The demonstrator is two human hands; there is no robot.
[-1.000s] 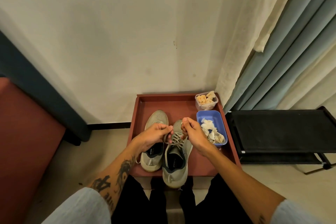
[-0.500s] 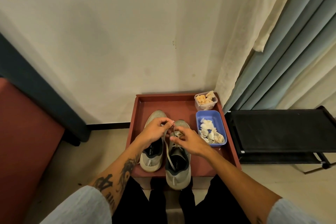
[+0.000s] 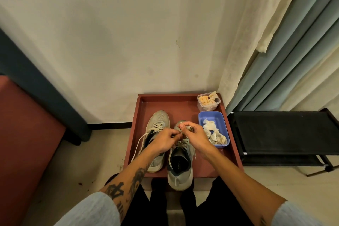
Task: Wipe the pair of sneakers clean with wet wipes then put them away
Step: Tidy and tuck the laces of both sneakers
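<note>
On a red-brown tray (image 3: pixel 165 102): grey mesh sneaker (image 3: pixel 159 117), untied; left hand (image 3: pixel 164 142) and right hand (image 3: pixel 196 136), both pinching the pale laces (image 3: pixel 184 143) of a second grey sneaker (image 3: pixel 180 178) overhanging the near rim; blue plastic tub (image 3: pixel 211 114) of crumpled wipes (image 3: pixel 214 135).

nothing could be read for sure. the insole of the nearer sneaker (image 3: pixel 179 164), just below the fingers (image 3: pixel 185 126), bore a small pale print, too blurred to make out. a dark tattoo (image 3: pixel 117 191) on the left forearm, well below the fingers, resembled lettering but stayed illegible.
</note>
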